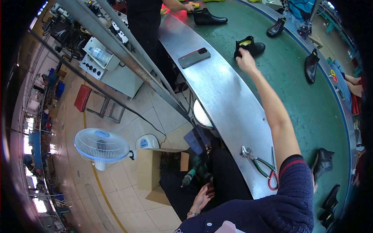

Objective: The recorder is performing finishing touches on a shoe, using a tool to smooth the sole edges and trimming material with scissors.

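A: What lies nearest the viewer?
B: At 6 o'clock, the left hand (202, 197) rests low beside the dark lap, fingers loosely spread, holding nothing; a bracelet circles its wrist. Just above it sits a green power drill (194, 173) by a cardboard box (149, 171).

A: And on the bench?
B: At 4 o'clock, pliers (259, 165) with green and red handles lie on the steel counter (221, 93). A grey smartphone (194, 57) lies further along it, at 12 o'clock.

A: Where is the shoe being handled?
B: At 1 o'clock, on the green conveyor belt (295, 85). The right hand (245, 58), arm fully extended, grips the rear edge of a black ankle boot (250, 46) with a yellow insole, fingers curled over it.

A: Farther out?
B: More black boots stand spaced along the belt; another person's hand (189, 6) touches one at 12 o'clock. A white floor fan (101, 145) stands at 8 o'clock.
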The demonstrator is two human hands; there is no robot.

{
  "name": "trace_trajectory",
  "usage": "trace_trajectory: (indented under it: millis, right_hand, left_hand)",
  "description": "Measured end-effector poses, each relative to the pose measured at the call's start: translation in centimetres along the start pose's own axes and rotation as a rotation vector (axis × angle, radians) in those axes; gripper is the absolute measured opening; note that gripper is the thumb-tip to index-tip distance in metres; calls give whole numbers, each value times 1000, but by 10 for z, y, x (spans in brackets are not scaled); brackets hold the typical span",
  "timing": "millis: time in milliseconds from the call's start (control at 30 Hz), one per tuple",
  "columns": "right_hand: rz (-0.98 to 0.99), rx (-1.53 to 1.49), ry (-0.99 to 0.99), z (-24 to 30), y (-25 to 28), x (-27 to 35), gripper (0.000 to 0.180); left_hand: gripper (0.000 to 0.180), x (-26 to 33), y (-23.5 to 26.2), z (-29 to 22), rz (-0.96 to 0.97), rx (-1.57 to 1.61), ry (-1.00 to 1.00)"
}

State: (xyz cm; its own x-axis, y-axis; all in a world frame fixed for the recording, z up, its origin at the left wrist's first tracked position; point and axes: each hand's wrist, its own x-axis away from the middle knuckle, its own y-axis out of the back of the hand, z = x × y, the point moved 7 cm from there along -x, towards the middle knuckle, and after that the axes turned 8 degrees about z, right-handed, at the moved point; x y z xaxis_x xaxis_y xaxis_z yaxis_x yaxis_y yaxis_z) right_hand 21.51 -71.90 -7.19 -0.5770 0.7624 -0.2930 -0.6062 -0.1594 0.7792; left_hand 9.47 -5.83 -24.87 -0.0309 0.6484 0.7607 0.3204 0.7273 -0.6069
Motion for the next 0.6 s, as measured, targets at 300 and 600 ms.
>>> trace_trajectory:
  millis: [300,600]
  right_hand:
    - [-57,47,-91,-2,6,-7,36]
    - [-158,3,-46,31,150,81,30]
  left_hand:
    - [42,5,1,0,-20,20,14]
    - [45,45,-28,-37,118,-352,-165]
